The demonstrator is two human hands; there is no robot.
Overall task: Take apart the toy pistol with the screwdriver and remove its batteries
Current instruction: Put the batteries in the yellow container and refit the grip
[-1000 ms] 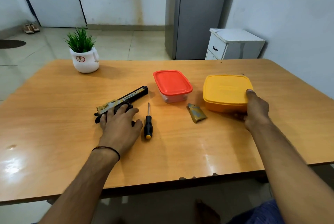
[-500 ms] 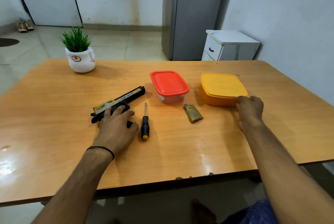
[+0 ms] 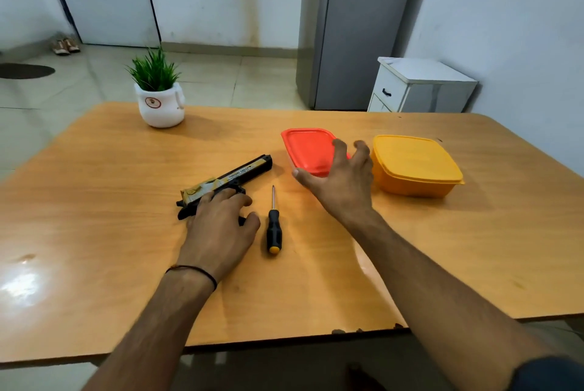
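The black and gold toy pistol [image 3: 235,178] lies on the wooden table [image 3: 110,232], barrel pointing to the far right. My left hand [image 3: 221,226] rests flat over its grip end, fingers relaxed. A black-handled screwdriver [image 3: 273,226] lies just right of that hand, tip pointing away from me. My right hand [image 3: 339,183] hovers with spread fingers over the near side of the red-lidded container [image 3: 308,149] and holds nothing. The small gold pistol part seen earlier is hidden behind this hand.
A yellow lidded container [image 3: 417,163] stands right of the red one. A white pot with a green plant [image 3: 161,103] sits at the far left of the table. Beyond the table are a grey fridge [image 3: 357,27] and a white cabinet [image 3: 420,84].
My right hand left the yellow container and moved left, now over the red-lidded container's near side. My left hand stayed on the pistol.
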